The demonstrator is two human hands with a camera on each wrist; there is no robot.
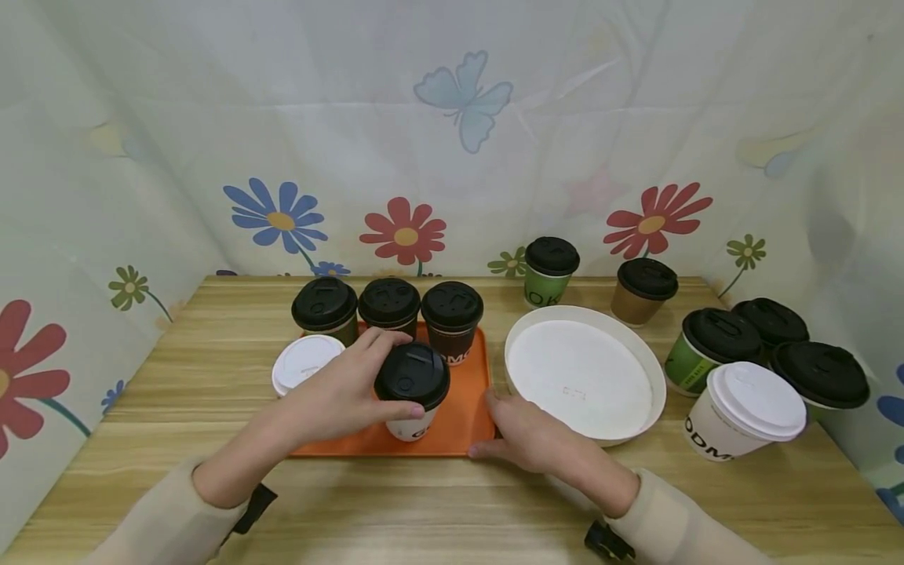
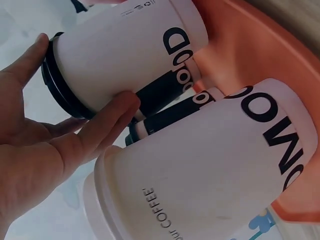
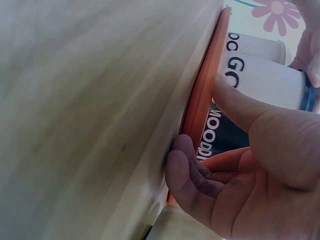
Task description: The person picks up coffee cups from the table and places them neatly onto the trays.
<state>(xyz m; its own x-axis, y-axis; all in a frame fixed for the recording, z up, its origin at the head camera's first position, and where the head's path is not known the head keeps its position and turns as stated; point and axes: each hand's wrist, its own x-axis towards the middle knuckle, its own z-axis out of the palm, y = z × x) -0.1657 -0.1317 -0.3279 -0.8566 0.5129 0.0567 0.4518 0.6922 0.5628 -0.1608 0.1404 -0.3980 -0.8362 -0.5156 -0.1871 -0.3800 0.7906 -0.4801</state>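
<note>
A white paper coffee cup with a black lid (image 1: pixel 415 375) stands near the front of the orange tray (image 1: pixel 472 404). My left hand (image 1: pixel 346 396) grips it around the lid and upper wall, thumb in front; the left wrist view shows fingers along the cup's side (image 2: pixel 115 55). Close beside it is a white-lidded cup (image 2: pixel 215 160), partly behind my forearm in the head view. Three black-lidded cups (image 1: pixel 388 304) line the tray's back. At the tray's right front corner, my right hand (image 1: pixel 533 435) holds the rim (image 3: pixel 202 100), thumb above and fingers curled at the outer edge.
A round white shallow dish (image 1: pixel 579 377) lies right of the tray. Behind it stand a green cup (image 1: pixel 547 286) and a brown cup (image 1: pixel 639 302). Several lidded cups cluster at the right, with a white-lidded cup (image 1: pixel 741 412) in front. A patterned curtain (image 1: pixel 339 118) hangs behind the table.
</note>
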